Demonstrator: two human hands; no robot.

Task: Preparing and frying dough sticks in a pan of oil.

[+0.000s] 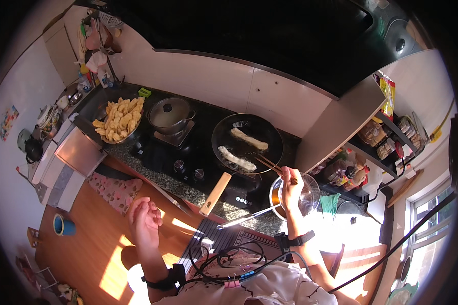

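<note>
My right hand [292, 188] grips a pair of wooden chopsticks [269, 164], their tips reaching into a black frying pan [248, 118]. Two pale strips of dough lie in that pan: a whitish one [236, 159] nearer me, bubbling at its edges, and a slightly golden one [249, 138] behind it. The pan's wooden handle [215, 194] points towards me. Below my right hand, a wire-mesh strainer [308, 194] rests over a metal bowl [273, 190] with amber liquid showing inside. My left hand [145, 217] hangs in the air before the counter, fingers loosely curled and holding nothing.
A lidded pot [170, 114] stands on the left burner. Beside it, a bowl heaped with golden fried dough strips [120, 118] sits by the sink. At right, a panel [339, 118] borders a rack of jars and bottles [347, 171]. The black range hood [252, 30] overhangs the stove.
</note>
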